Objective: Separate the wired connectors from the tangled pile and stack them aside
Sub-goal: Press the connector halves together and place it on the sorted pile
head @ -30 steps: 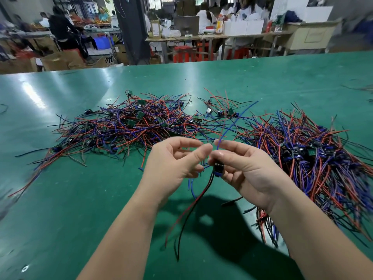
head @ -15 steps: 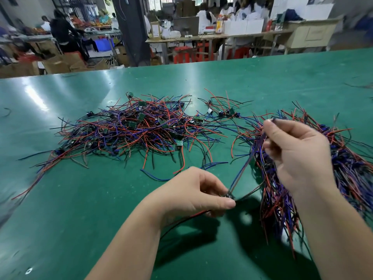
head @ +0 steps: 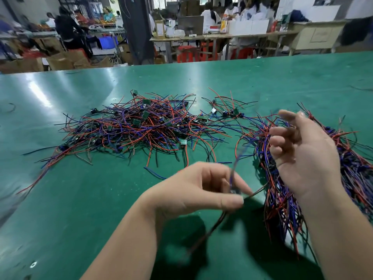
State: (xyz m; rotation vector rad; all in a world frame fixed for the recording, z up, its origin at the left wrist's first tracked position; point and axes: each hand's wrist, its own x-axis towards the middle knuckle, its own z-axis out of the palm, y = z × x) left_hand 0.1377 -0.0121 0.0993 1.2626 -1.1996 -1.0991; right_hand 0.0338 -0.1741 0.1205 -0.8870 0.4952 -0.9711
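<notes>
1. Since half a second ago the right hand (head: 302, 156) has let go of the blue wire; its fingers now hang loosely spread at centre right.
2. The tangled pile (head: 141, 128) sprawls at centre left on the green table (head: 60, 199).
3. The left hand (head: 197, 190), lower centre, pinches a blurred wired connector (head: 234, 188) at its fingertips.
4. The sorted stack (head: 282, 199) lies under the right hand.

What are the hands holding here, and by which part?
Left hand pinches one wired connector near its plug end; motion blur hides whether the right hand holds anything.
</notes>
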